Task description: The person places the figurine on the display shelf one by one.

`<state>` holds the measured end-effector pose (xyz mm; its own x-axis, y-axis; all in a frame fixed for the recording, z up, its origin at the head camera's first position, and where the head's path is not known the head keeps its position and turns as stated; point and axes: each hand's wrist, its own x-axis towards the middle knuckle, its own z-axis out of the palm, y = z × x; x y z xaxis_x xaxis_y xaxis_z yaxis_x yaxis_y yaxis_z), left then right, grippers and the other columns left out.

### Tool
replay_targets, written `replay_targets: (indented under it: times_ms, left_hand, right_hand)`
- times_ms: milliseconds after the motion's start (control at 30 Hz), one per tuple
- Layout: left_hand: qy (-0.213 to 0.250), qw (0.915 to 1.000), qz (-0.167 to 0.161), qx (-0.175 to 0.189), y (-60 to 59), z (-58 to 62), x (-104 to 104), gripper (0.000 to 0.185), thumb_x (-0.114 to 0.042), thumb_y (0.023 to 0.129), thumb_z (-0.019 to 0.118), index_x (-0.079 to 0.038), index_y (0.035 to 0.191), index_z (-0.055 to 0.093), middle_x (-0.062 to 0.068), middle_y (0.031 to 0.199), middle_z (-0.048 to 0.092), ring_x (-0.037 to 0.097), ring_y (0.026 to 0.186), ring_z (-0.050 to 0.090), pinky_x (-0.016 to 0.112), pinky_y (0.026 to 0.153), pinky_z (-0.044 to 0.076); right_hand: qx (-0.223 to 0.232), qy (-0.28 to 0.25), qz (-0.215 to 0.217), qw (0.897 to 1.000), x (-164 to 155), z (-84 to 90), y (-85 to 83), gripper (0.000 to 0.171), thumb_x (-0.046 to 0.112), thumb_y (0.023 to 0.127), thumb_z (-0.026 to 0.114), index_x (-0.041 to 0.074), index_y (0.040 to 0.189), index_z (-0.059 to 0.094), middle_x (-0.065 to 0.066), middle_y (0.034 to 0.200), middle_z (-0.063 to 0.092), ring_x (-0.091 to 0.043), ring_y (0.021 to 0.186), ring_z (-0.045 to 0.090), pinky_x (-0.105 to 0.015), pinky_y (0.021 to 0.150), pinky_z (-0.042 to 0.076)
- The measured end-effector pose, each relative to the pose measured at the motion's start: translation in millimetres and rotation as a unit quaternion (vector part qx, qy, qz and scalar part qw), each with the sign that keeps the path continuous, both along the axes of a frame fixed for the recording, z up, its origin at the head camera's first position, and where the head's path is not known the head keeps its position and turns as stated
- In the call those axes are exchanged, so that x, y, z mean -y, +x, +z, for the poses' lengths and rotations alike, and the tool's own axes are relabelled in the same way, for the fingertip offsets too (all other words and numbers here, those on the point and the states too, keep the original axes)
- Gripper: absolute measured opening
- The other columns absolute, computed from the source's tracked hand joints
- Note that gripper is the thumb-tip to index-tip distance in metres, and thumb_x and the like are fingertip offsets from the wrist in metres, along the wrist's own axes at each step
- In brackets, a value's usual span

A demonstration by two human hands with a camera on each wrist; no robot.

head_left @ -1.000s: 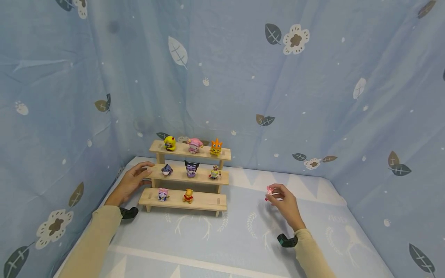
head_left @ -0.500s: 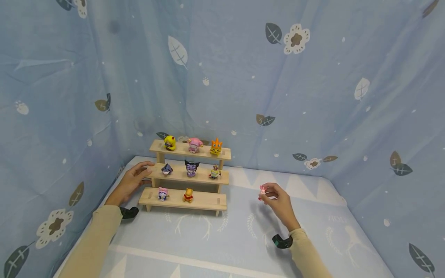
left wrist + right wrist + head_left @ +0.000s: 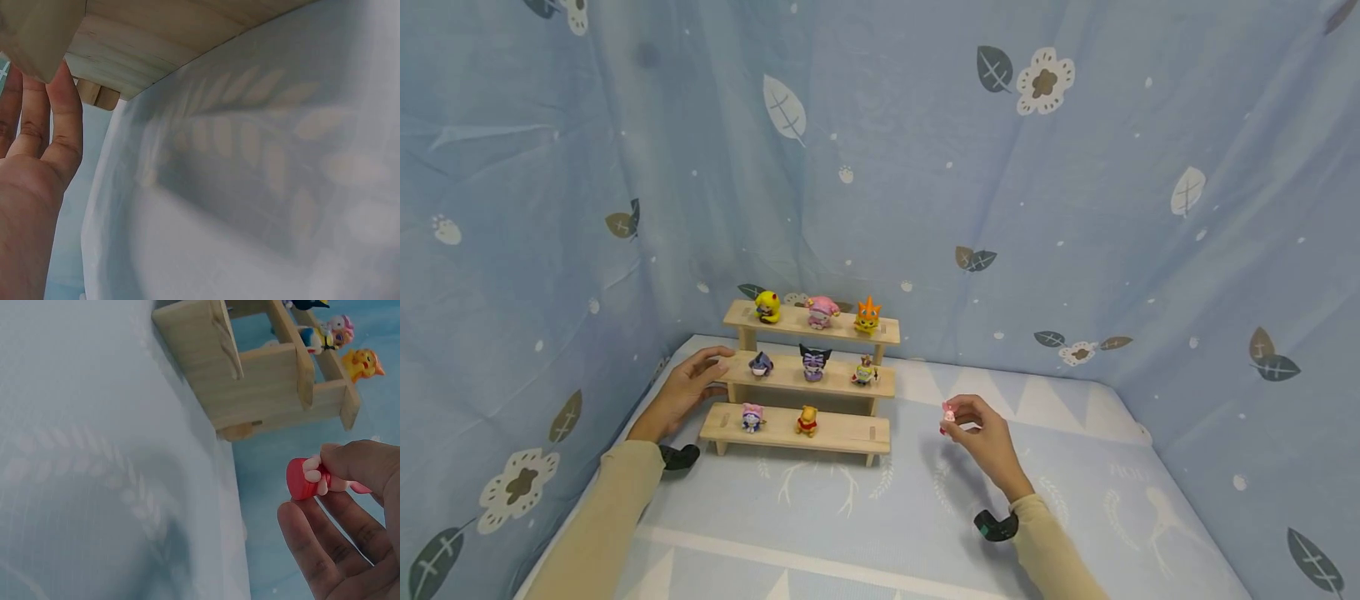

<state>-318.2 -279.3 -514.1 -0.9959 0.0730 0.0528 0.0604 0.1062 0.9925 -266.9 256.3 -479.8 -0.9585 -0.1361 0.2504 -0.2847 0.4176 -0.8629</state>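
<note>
A three-tier wooden shelf (image 3: 842, 432) stands on the blue cloth near the back left corner, seen from below as the wooden shelf (image 3: 262, 387) in the right wrist view. My right hand (image 3: 981, 433) pinches a small pink figure on a red base (image 3: 948, 415), figure (image 3: 309, 478), held in the air to the right of the shelf's lowest tier. My left hand (image 3: 688, 387) rests with straight fingers (image 3: 59, 106) against the left end of the middle tier, holding nothing. The tiers carry several small toy figures, among them a yellow bear (image 3: 807, 421) on the lowest.
Blue patterned cloth (image 3: 1075, 208) hangs as walls behind and on both sides. The right end of the lowest tier (image 3: 868, 433) holds no figure. Black wrist straps (image 3: 996, 525) sit on both my forearms.
My right hand has carried the pink figure leftward toward the shelf. My left hand has stayed on the shelf's left end.
</note>
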Motion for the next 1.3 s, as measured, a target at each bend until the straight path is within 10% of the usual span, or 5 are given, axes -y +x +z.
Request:
replay_targets:
  times_ms: [1300]
  left_hand:
    - [-0.005,1.0000,0.001,0.000,1.8,3.3,-2,0.054,-0.048,0.102,0.062,-0.021,0.148,0.051,0.012,0.146,0.045,0.016,0.116,0.057,0.041,0.092,0.057]
  right_hand:
    - [-0.054,0.016,0.062,0.996,89,-4.9,0.3,0.034,0.014,0.086,0.087,0.026,0.113,0.068,0.007,0.100,0.071,-0.015,0.090,0.068,-0.027,0.064,0.056]
